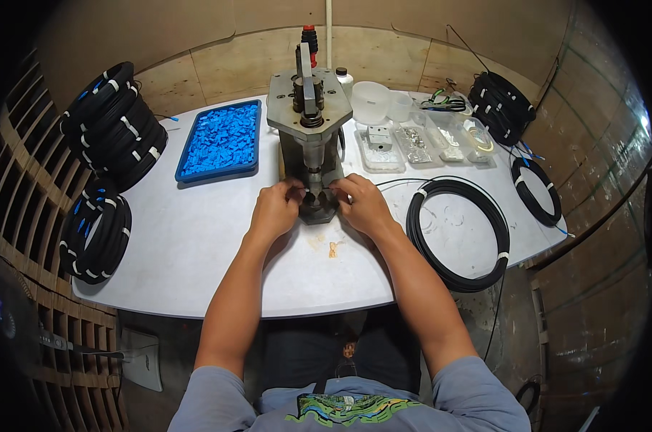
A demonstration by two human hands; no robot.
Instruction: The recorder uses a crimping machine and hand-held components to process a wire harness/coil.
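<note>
Metal press (312,151) stands at the person's twelve o'clock. Left hand (276,209) at nine o'clock of its base (317,217), right hand (364,207) at three; fingers bent, grip undeterminable. Black cable coil (414,229) lies at the press's four o'clock.

Dull metal is seen on the press (310,128) here!
Smooth plastic is shown by the tray (218,178), matt wood by the back panel (240,63).

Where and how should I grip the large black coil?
Probably the near side of the coil, from the front and below: it lies flat, and that edge appears to overhang the table, leaving room beneath; a white tie binds it nearby.
</note>
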